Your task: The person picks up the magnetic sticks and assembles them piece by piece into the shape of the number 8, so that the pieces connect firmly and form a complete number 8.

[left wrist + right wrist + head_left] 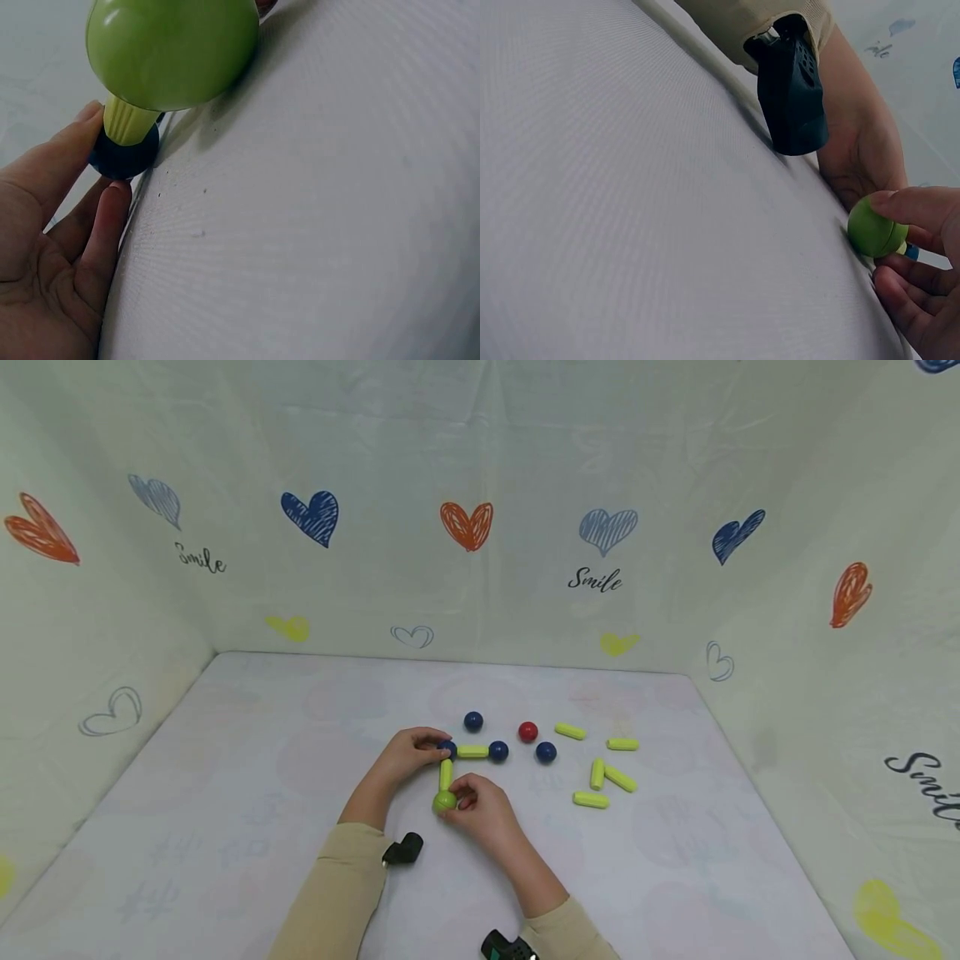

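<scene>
Hands (407,755) (487,811) on blue ball (447,747), green ball (443,802)

Green ball (444,802): pinched by the person's right hand (486,812)
Near rod (446,775): joins the green ball to the corner blue ball (449,747)
Left hand (408,757): pinches the corner blue ball, beyond the green ball
Loose rods (591,799): five, well right of the green ball
</scene>
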### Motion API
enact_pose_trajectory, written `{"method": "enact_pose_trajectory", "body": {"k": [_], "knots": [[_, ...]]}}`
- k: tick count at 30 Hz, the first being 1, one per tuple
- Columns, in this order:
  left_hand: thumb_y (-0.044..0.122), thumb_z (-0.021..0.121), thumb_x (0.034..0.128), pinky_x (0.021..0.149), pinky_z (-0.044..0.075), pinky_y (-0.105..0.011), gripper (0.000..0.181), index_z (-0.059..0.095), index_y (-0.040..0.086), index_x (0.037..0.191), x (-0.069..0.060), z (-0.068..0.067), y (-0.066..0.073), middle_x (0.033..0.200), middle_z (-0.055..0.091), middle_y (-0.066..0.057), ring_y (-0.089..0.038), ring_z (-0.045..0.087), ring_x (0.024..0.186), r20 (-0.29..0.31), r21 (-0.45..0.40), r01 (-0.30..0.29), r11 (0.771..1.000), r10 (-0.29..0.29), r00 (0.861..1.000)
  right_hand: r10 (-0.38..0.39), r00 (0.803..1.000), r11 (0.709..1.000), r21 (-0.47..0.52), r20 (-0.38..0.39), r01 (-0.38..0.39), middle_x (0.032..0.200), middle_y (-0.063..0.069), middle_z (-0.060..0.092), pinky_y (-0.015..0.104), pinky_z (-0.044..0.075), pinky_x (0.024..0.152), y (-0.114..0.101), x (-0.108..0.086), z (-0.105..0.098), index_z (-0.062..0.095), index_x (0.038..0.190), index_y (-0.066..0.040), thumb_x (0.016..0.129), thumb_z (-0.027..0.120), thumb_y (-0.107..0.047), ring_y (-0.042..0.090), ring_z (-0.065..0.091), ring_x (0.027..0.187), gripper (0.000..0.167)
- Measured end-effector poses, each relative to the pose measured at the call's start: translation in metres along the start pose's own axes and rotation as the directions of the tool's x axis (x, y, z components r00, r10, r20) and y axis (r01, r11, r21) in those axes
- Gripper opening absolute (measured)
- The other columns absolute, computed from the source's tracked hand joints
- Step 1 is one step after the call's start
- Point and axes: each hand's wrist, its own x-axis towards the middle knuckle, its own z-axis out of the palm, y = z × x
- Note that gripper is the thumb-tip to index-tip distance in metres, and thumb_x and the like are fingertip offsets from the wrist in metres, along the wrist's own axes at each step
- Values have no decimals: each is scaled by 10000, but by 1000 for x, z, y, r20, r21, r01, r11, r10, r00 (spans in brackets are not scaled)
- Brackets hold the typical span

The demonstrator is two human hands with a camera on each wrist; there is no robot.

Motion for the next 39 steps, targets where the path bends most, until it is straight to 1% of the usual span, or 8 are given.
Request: {"method": "enact_pose_trajectory", "body": {"k": [9,10,15,19,24,29,35,39], "knots": [[147,765,853,831,479,-365,260,730,117,1109,-2,-2,3,982,699,-6,-159,615,869,11,-15,4,1000,-3,1000,-13,1000,1000,-7,9,13,842,-35,604,240,477,669,-1,-1,-2,671,983,-69,788,820,-127,105,549,740,252],[148,763,856,831,481,-370,261,728,110,1112,-2,-2,3,985,700,-10,-158,618,872,11,-12,-2,1000,3,1000,-9,1000,1000,-12,15,10,850,-30,605,243,477,671,-1,-1,-3,672,988,-70,788,821,-132,106,551,745,257],[165,762,860,865,472,-397,269,723,120,1122,-3,-3,3,1021,696,-14,-167,617,916,3,6,16,1000,-16,1000,34,999,999,-44,23,-33,936,2,625,267,480,687,-4,0,-18,675,1045,-61,804,808,-143,132,561,787,287],[179,763,860,884,462,-408,282,718,128,1133,-3,-3,2,1054,687,-13,-174,604,936,3,14,38,999,-38,999,72,997,996,-46,-2,-72,1002,27,637,287,490,699,-5,0,-34,665,1102,-53,825,789,-151,160,567,827,318],[186,763,860,841,470,-383,286,717,122,1135,-3,-3,3,1051,674,-16,-179,583,912,1,24,42,999,-42,999,105,994,994,-23,-37,-106,1046,46,642,302,497,713,-4,0,-53,653,1155,-61,840,776,-154,176,568,857,350],[166,762,859,810,470,-354,284,717,118,1135,-3,-3,4,1048,666,-17,-182,568,905,2,20,43,999,-44,999,108,988,993,-26,-107,-111,1055,59,652,313,501,724,0,-2,-69,662,1163,-70,841,772,-137,182,577,871,346],[164,758,863,791,466,-333,280,716,119,1136,-3,-2,7,1044,662,-19,-184,558,896,18,21,33,999,-34,999,133,970,988,-52,-203,-146,1038,31,658,314,493,725,8,-10,-86,683,1137,-76,840,766,-108,180,577,875,310],[159,758,862,794,466,-335,276,716,119,1132,-3,-3,6,1042,662,-20,-184,557,898,13,21,35,999,-35,999,160,961,981,-69,-225,-180,1045,30,656,325,500,744,12,-16,-94,687,1129,-74,838,767,-101,187,576,891,302]]}}
